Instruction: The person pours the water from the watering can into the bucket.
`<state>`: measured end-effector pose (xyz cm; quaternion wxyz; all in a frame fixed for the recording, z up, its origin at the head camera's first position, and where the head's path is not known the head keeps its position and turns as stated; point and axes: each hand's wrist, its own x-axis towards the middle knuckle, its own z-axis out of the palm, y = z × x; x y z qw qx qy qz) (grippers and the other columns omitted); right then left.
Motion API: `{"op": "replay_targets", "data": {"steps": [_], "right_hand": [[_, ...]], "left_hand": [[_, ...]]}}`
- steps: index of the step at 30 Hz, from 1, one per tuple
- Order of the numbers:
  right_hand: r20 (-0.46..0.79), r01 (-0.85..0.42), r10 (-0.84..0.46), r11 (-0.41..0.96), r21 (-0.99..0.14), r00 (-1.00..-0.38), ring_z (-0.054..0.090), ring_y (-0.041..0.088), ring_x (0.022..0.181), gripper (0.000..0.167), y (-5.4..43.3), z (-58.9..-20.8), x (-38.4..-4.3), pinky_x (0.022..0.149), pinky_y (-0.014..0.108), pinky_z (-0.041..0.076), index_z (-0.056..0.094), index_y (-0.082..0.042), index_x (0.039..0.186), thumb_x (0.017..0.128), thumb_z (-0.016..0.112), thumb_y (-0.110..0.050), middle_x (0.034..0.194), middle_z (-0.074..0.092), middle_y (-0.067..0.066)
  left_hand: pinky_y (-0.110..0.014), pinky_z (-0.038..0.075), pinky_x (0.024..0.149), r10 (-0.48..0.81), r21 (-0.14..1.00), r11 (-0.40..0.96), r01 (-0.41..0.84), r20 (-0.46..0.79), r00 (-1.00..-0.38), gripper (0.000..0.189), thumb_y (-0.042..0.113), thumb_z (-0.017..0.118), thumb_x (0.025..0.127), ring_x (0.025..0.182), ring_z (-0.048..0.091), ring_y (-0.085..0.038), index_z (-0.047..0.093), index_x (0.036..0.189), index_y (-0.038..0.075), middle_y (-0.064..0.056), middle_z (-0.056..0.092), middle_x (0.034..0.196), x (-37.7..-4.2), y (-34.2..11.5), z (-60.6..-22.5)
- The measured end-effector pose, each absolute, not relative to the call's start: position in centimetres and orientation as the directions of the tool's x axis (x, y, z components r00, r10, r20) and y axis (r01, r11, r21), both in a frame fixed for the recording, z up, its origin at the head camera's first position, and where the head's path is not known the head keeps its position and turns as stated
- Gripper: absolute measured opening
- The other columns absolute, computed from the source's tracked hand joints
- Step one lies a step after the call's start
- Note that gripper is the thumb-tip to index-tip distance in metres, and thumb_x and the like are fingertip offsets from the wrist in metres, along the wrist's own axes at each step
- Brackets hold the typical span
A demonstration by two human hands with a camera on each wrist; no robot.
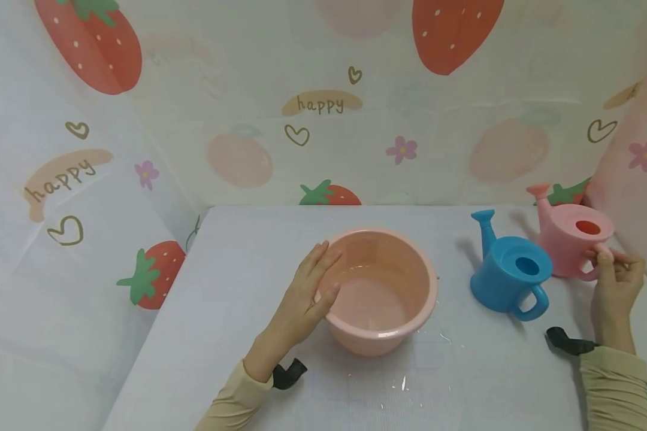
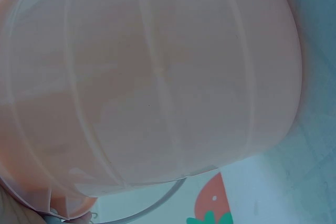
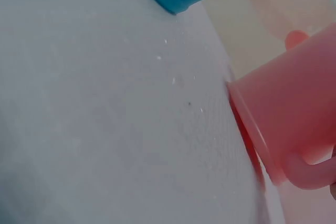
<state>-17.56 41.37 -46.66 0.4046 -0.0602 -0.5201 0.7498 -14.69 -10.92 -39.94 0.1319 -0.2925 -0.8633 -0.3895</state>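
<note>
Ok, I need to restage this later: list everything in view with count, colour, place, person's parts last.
table: 1, white, lower half
basin: 1, pale pink, centre
blue can: 1, blue, right of basin
pink can: 1, pink, far right
specks: several, bright, on table
walls: 3, whitish or pinkish, left, back and right
strawberries: at least 5, red and green, on walls
hearts: several, brown, on walls
flowers: 3, pink, on walls
labels: 3, tan, on walls
fruits: several, faint pink, on walls
strip: 1, grey, low in left wrist view, unclear
devices: 2, black, one beside each sleeve
sleeves: 2, beige, bottom of view
left grip: 1, bare, on basin, left side
right grip: 1, bare, pinching pink can's handle
</note>
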Motion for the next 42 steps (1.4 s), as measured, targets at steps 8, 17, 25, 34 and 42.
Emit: {"op": "replay_targets", "data": {"steps": [8, 17, 25, 34, 42], "right_hand": [[0.279, -0.538, 0.663, -0.222, -0.813, -0.694, 0.062, 0.017, 0.085, 0.032, 41.7, -47.3, -17.5, 0.073, 0.017, 0.05, 0.042, 0.003, 0.115, 0.088, 0.058, -0.002, 0.094, 0.065, 0.012], [0.228, -0.509, 0.64, -0.296, -0.808, -0.734, 0.062, 0.017, 0.091, 0.036, 41.6, -47.3, -17.4, 0.083, 0.016, 0.047, 0.037, 0.002, 0.118, 0.088, 0.057, -0.003, 0.096, 0.067, 0.011], [0.31, -0.545, 0.607, -0.249, -0.8, -0.732, 0.059, 0.016, 0.091, 0.03, 40.7, -46.7, -17.2, 0.065, 0.016, 0.045, 0.038, 0.003, 0.116, 0.09, 0.053, -0.002, 0.096, 0.067, 0.01], [0.213, -0.43, 0.606, -0.238, -0.871, -0.766, 0.057, 0.012, 0.092, 0.028, 41.2, -46.5, -17.2, 0.072, 0.013, 0.045, 0.039, -0.006, 0.117, 0.092, 0.052, -0.006, 0.098, 0.064, 0.005], [0.097, -0.251, 0.661, -0.141, -0.958, -0.744, 0.055, 0.007, 0.097, 0.031, 41.5, -46.4, -17.2, 0.076, 0.007, 0.043, 0.042, -0.013, 0.12, 0.091, 0.055, -0.017, 0.103, 0.059, -0.003]], "left_hand": [[-0.056, 0.027, 0.106, 0.403, 0.594, 0.525, 0.61, 0.457, -0.793, 0.051, 0.042, 0.04, 0.095, 0.141, 0.017, -0.026, 0.038, 0.142, 0.021, -0.004, 0.024, 0.152, -14.8, -10.9, -40.0], [-0.057, 0.028, 0.105, 0.403, 0.6, 0.525, 0.603, 0.449, -0.797, 0.052, 0.043, 0.039, 0.095, 0.141, 0.016, -0.025, 0.037, 0.142, 0.022, -0.003, 0.023, 0.153, -14.8, -10.9, -40.0], [-0.056, 0.026, 0.106, 0.403, 0.597, 0.529, 0.603, 0.449, -0.797, 0.052, 0.043, 0.039, 0.095, 0.142, 0.016, -0.023, 0.037, 0.142, 0.021, -0.004, 0.023, 0.153, -14.7, -10.9, -39.9], [-0.057, 0.027, 0.106, 0.403, 0.604, 0.518, 0.606, 0.453, -0.796, 0.051, 0.042, 0.04, 0.095, 0.141, 0.017, -0.025, 0.038, 0.142, 0.021, -0.004, 0.023, 0.152, -14.7, -10.9, -39.8], [-0.057, 0.027, 0.106, 0.404, 0.606, 0.515, 0.606, 0.453, -0.795, 0.051, 0.041, 0.04, 0.095, 0.142, 0.016, -0.024, 0.038, 0.142, 0.021, -0.004, 0.024, 0.152, -14.7, -10.9, -39.8]]}}
